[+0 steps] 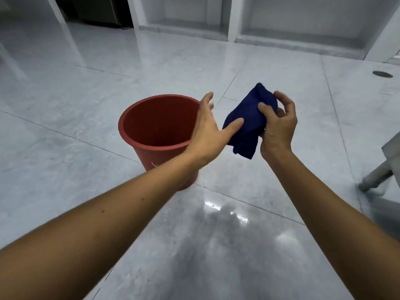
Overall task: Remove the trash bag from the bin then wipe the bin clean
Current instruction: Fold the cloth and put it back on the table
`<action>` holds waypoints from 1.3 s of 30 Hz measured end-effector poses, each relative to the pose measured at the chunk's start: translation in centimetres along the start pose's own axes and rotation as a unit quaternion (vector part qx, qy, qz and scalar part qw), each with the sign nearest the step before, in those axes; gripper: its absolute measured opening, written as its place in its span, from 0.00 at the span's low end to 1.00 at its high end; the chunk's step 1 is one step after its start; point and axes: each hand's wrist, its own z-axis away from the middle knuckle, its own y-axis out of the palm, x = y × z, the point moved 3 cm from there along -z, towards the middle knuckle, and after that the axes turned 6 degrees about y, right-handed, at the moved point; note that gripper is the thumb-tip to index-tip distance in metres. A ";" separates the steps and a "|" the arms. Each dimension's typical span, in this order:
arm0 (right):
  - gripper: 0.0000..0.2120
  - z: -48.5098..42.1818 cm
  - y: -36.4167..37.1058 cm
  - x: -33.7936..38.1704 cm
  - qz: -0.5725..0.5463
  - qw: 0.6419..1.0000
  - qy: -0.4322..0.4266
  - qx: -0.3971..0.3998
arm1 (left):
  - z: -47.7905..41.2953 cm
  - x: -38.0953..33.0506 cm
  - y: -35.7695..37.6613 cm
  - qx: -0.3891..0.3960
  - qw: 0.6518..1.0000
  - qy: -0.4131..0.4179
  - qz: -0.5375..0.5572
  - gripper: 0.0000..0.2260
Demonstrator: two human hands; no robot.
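Observation:
A red plastic bin stands upright on the glossy grey tiled floor, with no bag visible inside it. My right hand is closed on a dark blue cloth, held in the air just right of the bin's rim. My left hand is spread open over the bin's right rim, its thumb touching the cloth's left edge. No trash bag is in view.
A grey furniture leg with a foot stands on the floor at the right edge. A round floor drain lies at far right. White cabinet frames line the far wall.

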 end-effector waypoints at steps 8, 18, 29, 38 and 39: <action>0.15 1.4 -0.1 1.1 0.089 0.992 -0.029 0.089 | -2.0 0.2 -1.8 -0.031 0.958 -0.104 0.264 0.11; 0.30 0.6 -0.2 -0.8 -0.046 0.940 0.218 0.258 | -3.2 -3.4 -3.5 0.049 0.980 0.026 0.190 0.05; 0.30 2.3 -0.8 -1.8 0.040 0.895 0.315 0.313 | -4.0 -3.5 -5.1 0.002 0.998 0.062 -0.023 0.06; 0.04 4.3 6.6 20.2 0.184 0.960 0.206 0.044 | -7.3 -20.3 -11.5 -0.054 0.989 -0.096 -0.103 0.05; 0.02 4.5 7.8 23.7 0.208 0.960 0.188 0.022 | -8.2 -23.3 -12.1 -0.055 0.988 -0.102 -0.098 0.05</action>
